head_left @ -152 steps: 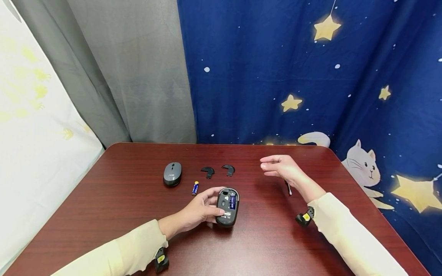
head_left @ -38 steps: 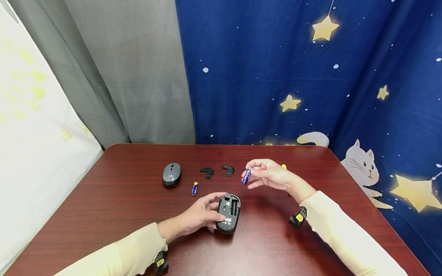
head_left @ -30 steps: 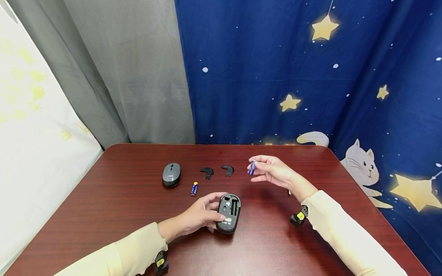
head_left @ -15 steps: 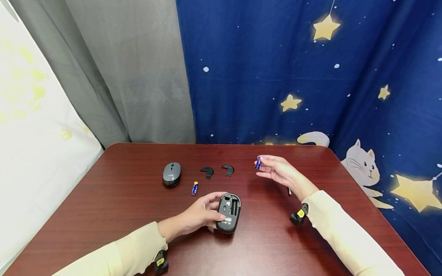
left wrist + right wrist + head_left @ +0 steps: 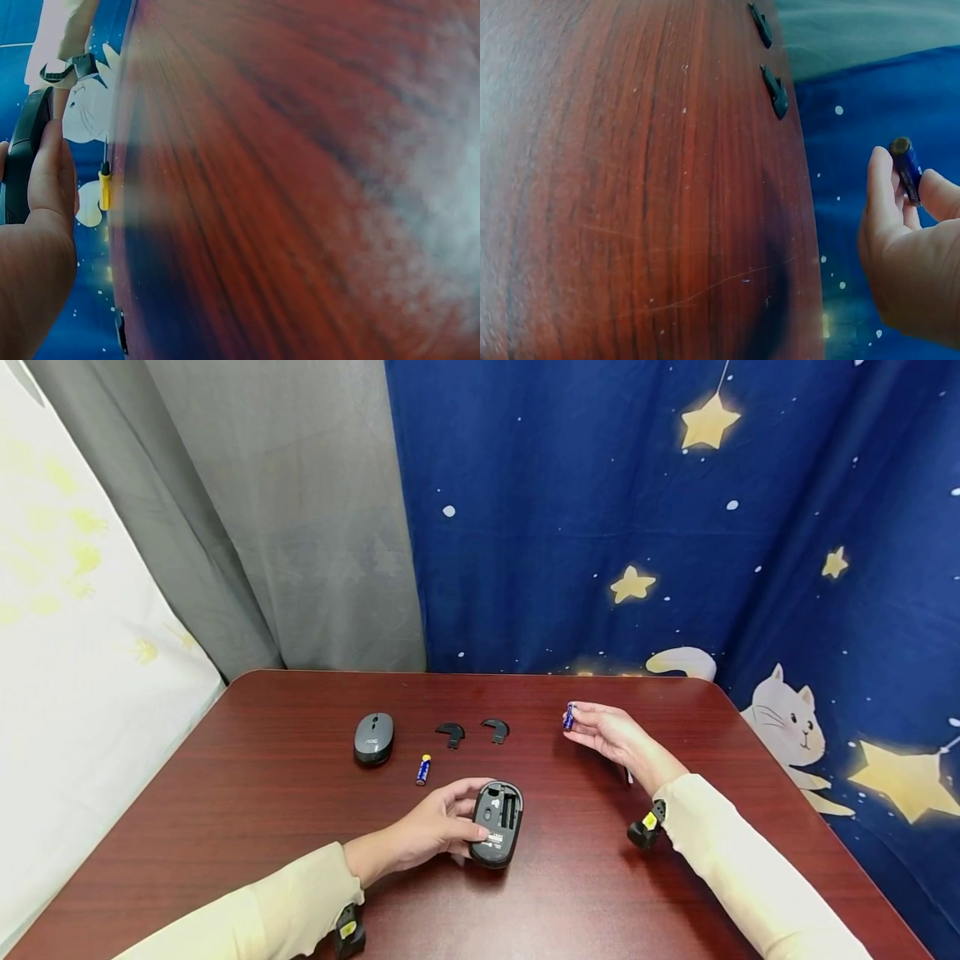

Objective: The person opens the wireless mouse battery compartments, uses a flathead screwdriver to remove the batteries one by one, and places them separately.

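Observation:
My left hand (image 5: 442,827) grips a computer mouse (image 5: 501,847) by its side, underside up, thumb across its label. The mouse's battery compartment is uncovered and shows bare slots. In the left wrist view the dark edge of this mouse (image 5: 26,154) stands between fingers and thumb. My right hand (image 5: 611,735) pinches a blue battery (image 5: 568,718) between thumb and fingers, raised over the table's far right part. The right wrist view shows the same battery (image 5: 907,169) tilted, one end up.
A grey mouse (image 5: 373,739) sits upright at the left. Two black battery covers (image 5: 452,734) and a second battery (image 5: 423,770), blue and yellow, lie to its right. A yellow-handled screwdriver (image 5: 104,187) lies behind my right wrist, mostly hidden in the head view.
The battery seen in the mouse's compartment at first is out, and my right hand has carried one up and to the right. My left hand and the mouse have shifted only slightly.

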`<state>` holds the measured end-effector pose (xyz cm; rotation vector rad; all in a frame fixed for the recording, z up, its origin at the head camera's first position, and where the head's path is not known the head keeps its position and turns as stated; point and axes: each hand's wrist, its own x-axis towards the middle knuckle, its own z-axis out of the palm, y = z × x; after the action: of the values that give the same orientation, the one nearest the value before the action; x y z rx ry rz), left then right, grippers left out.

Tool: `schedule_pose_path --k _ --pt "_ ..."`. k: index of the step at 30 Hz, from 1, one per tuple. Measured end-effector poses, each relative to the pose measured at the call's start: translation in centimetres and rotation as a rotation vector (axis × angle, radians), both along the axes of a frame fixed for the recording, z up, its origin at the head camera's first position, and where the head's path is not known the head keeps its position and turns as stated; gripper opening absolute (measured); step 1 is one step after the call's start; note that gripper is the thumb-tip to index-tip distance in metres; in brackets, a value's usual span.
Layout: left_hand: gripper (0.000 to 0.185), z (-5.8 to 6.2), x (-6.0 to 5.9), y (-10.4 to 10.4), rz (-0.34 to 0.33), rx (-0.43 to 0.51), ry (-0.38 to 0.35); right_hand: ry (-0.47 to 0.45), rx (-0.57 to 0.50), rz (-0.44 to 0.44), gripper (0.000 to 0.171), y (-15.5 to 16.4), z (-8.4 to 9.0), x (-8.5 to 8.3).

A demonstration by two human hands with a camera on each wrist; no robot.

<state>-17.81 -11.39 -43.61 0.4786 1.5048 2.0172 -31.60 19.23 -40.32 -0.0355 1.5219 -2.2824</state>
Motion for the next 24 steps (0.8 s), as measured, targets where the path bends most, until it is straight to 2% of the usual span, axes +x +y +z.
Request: schedule_pose_path --k 7,16,24 --pt "0.069 -0.1 0.0 -0.1 0.000 0.004 0.004 0.018 0.037 0.005 0.052 0.3 -0.6 -0.4" --pt "0.069 0.0 0.0 -0.1 0.004 -0.002 0.005 0.009 0.197 -0.094 0.053 -0.5 -1.5 -1.3" --pt "0.070 0.0 0.1 -0.1 0.005 -0.002 0.009 0.004 0.286 -0.197 0.046 -1.2 -2.4 -1.7"
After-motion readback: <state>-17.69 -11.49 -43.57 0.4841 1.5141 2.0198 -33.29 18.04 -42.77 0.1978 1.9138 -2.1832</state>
